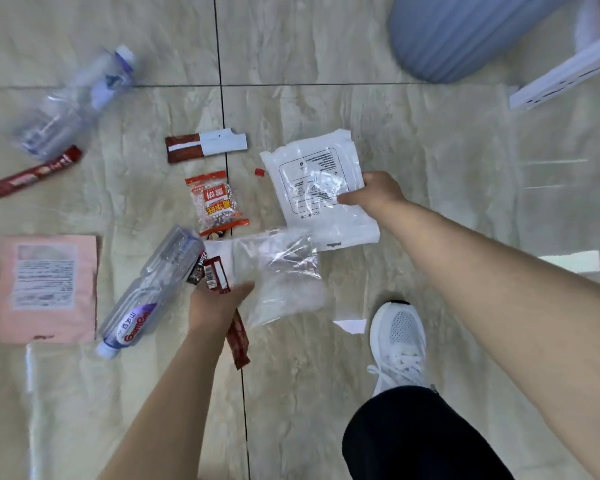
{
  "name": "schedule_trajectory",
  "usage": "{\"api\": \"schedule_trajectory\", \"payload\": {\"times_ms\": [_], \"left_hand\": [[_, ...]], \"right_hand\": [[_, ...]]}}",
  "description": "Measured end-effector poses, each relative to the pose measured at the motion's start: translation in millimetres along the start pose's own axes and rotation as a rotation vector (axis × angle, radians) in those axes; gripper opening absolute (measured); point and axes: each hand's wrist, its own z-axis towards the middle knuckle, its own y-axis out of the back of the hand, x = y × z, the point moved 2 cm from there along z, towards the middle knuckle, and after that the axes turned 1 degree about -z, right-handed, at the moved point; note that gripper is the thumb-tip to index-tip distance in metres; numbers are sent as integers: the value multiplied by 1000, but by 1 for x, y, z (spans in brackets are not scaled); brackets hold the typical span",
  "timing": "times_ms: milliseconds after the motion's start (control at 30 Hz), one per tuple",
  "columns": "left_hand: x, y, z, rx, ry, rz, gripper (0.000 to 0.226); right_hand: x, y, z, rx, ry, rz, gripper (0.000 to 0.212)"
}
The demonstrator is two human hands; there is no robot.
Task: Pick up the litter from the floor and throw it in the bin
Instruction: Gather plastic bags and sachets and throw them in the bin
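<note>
The right hand pinches a white plastic pouch, the left hand clutches wrappers, and the blue bin stands ahead-right, nearer the right hand.

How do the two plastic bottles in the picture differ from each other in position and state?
The near bottle is gripped in the left hand with red sachets; the far bottle lies untouched on the floor. The near bottle's cap points toward the person, the far bottle's cap points away. The near bottle's purple label is readable, the far bottle looks blurred. Both are clear, seemingly empty bottles with purple labels.
</note>
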Motion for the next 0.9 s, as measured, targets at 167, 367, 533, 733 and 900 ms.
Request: {"api": "schedule_trajectory", "payload": {"times_ms": [167, 367, 533, 733, 900], "left_hand": [[-78, 34, -56, 64, -47, -24, 16], [-208, 51, -134, 86, -154, -17, 15], [-313, 14, -181, 164, -245, 19, 21], [-406, -71, -203, 211, -259, 49, 25], [-457, -143, -198, 198, -235, 41, 31]], "right_hand": [[50, 65, -47, -25, 25, 75, 23], [131, 184, -88, -93, 88, 176, 32], [185, 292, -94, -184, 185, 165, 25], [199, 399, -58, -313, 178, 74, 28], [187, 455, -13, -445, 183, -53, 30]]}}
